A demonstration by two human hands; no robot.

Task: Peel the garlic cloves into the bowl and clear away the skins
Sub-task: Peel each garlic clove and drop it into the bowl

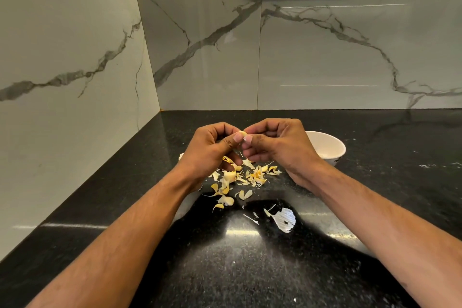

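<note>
Right now I am peeling: my left hand (212, 150) and my right hand (272, 145) are meeting above the black counter (250, 270), and both are pinching one garlic clove (243, 135) between thumb and fingertips. Only a pale sliver of it is showing between my nails, so I cannot tell how much skin is clinging to it. My other fingers are curling inward on both sides.

Below my hands the skins (240, 177) are lying scattered, yellowish flakes piling up under my wrists, and one larger white papery piece (285, 220) is sitting nearer to me, apart from the rest. The white bowl (330, 147) is standing just behind my right hand, partly hidden by it; I cannot see inside it. Something pale is peeking out by my left wrist, too hidden to name.

I am judging the task as midway: peeling is going on and no clearing has begun. Next, I am thinking, calls for stripping this clove clean, reaching a short way right and back to drop it over the bowl's rim, and later gathering the light flakes without scattering them.
</note>
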